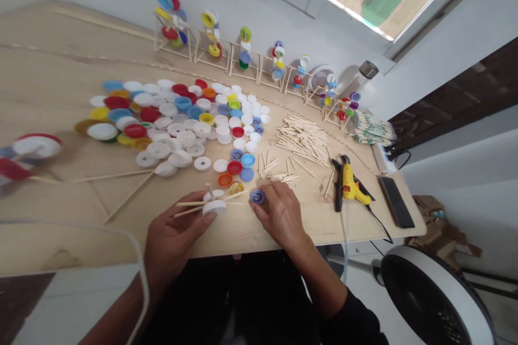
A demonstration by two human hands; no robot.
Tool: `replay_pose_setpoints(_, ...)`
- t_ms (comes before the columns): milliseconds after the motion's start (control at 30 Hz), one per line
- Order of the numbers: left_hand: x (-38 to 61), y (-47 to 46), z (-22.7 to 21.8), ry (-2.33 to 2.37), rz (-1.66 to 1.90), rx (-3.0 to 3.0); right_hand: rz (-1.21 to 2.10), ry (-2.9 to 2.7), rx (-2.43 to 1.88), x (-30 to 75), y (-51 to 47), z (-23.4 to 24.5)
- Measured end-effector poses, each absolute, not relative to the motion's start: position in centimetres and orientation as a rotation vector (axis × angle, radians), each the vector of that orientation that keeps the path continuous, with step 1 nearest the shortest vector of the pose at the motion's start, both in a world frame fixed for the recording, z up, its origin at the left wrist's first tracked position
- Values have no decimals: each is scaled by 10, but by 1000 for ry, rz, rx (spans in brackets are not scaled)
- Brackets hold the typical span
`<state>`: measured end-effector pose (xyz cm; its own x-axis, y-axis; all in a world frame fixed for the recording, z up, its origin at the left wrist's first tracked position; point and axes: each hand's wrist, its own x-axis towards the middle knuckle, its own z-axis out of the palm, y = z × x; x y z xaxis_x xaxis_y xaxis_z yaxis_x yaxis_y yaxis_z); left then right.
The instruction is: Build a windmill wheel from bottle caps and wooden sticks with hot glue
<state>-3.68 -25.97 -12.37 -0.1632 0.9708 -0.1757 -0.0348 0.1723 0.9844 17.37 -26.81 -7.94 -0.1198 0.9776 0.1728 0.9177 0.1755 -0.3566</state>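
My left hand point(174, 237) is closed on a white bottle cap point(214, 206) that has thin wooden sticks point(190, 206) stuck to it, near the table's front edge. My right hand point(281, 213) rests just to the right, its fingertips pinching a small blue cap point(257, 196) lying on the wooden table point(56, 86). Orange, red and blue caps point(234, 167) lie just beyond both hands.
A wide spread of coloured and white bottle caps point(170, 118) covers the table's middle. A pile of wooden sticks point(303, 137) lies to the right, then a yellow glue gun point(348, 186) and a phone point(396, 202). Several stick-and-cap models point(243, 48) line the back. A fan point(433, 296) stands lower right.
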Motion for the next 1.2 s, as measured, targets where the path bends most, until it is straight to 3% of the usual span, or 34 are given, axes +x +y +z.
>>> replay_pose_setpoints(167, -35, -259, -113, 1331, 1153, 807, 444, -1905, -1688, 187, -267, -74)
replay_pose_setpoints(433, -37, -256, -108, 1365, 1130, 1065, 770, -1842, -1336, 197, -261, -37)
replay_pose_setpoints(1200, -37, -254, -101, 1344, 1080, 1109, 655, -2159, -1265, 181, -252, -31)
